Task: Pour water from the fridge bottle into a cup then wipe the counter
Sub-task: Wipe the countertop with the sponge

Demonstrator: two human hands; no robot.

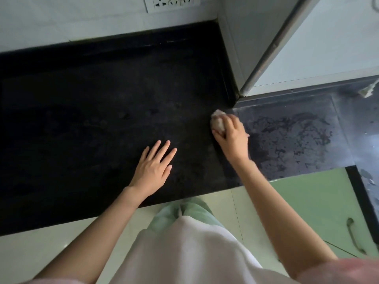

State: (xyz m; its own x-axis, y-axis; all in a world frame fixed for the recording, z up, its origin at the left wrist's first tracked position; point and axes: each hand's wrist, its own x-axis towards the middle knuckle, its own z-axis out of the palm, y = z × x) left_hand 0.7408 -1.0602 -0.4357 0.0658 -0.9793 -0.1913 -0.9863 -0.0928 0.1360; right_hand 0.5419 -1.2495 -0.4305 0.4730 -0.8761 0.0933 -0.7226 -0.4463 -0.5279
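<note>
Wiping stage, judged from the scene. Right hand (231, 136) at 3 o'clock, fingers (230, 121) curled around small pale wad (217, 121) pressed on dark bench (82, 119). Left hand (154, 167) flat, fingers spread. Wad probably soft, light; best gripped whole from above.

The counter (82, 119) fills the left and middle of the frame, running on to the right past the wall corner (235, 58) at upper right. A socket (171, 3) sits on the wall at the top edge, above the counter. The left hand (152, 171) lies flat on the counter at centre. To its right, the right hand (231, 134) presses a cloth (217, 120) onto the counter just below the corner. A cabinet door (320, 206) with a handle (354, 236) stands at lower right, under the counter.
</note>
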